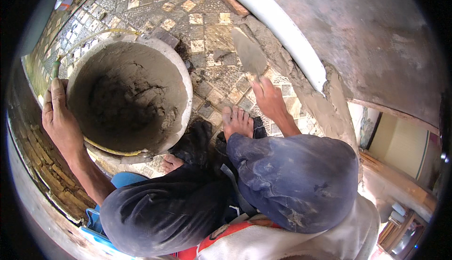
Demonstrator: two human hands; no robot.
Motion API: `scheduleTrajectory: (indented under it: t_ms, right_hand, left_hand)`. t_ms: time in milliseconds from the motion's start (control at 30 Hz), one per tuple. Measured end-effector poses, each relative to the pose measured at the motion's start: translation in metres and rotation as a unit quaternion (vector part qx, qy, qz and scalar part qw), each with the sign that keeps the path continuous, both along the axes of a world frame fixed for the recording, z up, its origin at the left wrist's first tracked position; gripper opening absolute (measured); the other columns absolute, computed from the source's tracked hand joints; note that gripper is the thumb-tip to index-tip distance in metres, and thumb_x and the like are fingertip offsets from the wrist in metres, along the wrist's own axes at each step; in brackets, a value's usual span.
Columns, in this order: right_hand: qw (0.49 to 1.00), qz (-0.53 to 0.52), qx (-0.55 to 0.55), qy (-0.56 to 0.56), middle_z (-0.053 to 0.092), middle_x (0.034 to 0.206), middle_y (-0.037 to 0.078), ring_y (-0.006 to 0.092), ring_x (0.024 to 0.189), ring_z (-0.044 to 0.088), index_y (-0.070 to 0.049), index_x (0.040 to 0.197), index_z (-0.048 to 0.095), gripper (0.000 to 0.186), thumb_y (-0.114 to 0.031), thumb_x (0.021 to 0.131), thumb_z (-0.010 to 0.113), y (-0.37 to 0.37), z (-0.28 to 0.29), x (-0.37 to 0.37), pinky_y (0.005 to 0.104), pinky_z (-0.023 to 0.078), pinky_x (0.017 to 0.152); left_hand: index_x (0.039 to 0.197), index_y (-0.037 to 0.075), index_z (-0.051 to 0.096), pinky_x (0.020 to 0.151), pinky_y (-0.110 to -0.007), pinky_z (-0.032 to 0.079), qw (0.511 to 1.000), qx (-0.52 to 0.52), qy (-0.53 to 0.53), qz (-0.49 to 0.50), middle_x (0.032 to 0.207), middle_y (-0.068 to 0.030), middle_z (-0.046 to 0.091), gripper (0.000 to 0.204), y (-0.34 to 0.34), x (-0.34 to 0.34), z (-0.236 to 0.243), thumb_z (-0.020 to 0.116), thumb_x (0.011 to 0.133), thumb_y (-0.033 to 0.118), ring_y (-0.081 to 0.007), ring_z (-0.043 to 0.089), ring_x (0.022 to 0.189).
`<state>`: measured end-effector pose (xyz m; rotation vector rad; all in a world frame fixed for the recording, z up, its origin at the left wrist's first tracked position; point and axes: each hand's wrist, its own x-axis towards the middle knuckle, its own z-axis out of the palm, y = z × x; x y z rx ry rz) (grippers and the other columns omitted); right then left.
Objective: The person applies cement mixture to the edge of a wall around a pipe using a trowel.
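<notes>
No lettering, number or sign can be read anywhere in view. The pale shirt (pixel 301 246) shows a patterned red patch (pixel 226 234) near the lap, with no words that can be made out. A small white and purple object (pixel 66 1) at upper left is too small to tell any label. Bucket (pixel 185 88) and trowel (pixel 249 53) bear no readable marking.

tiled floor (pixel 196 47), patterned, smeared grey.
on it: round bucket (pixel 187 93) of grey mortar (pixel 141 93); bare feet (pixel 238 124) just beside; mortar band (pixel 325 108) along right edge.
</notes>
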<state>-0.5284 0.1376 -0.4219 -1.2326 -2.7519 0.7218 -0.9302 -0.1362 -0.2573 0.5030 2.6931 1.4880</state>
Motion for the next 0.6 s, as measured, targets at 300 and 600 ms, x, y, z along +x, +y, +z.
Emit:
scheduleTrajectory:
  t_ms: [300, 600]
  right_hand:
    - [0.978, -0.007, 0.089, -0.188, 0.067, 0.107, 0.036, 0.052, 0.098, 0.067, 0.004, 0.121, 0.061, 0.051, -0.043, 0.106, 0.048, 0.073, -0.006, 0.066, 0.0555, 0.056, 0.081]
    - [0.953, -0.159, -0.002, -0.257, 0.067, 0.108, 0.037, 0.0521, 0.108, 0.065, 0.004, 0.127, 0.059, 0.062, -0.051, 0.106, 0.042, 0.07, 0.043, 0.142, 0.0567, 0.051, 0.094]
  left_hand:
    - [0.117, -0.006, 0.071, 0.093, -0.027, 0.05, 0.997, 0.06, -0.03, 0.033, 0.109, -0.01, 0.073, 0.041, -0.013, -0.001, -0.003, 0.061, 0.106, 0.033, -0.0137, 0.066, 0.102]
    - [0.112, -0.004, 0.072, 0.088, -0.025, 0.048, 0.993, 0.096, -0.069, 0.009, 0.103, -0.0063, 0.073, 0.039, -0.023, 0.001, -0.003, 0.06, 0.106, 0.033, -0.011, 0.064, 0.093]
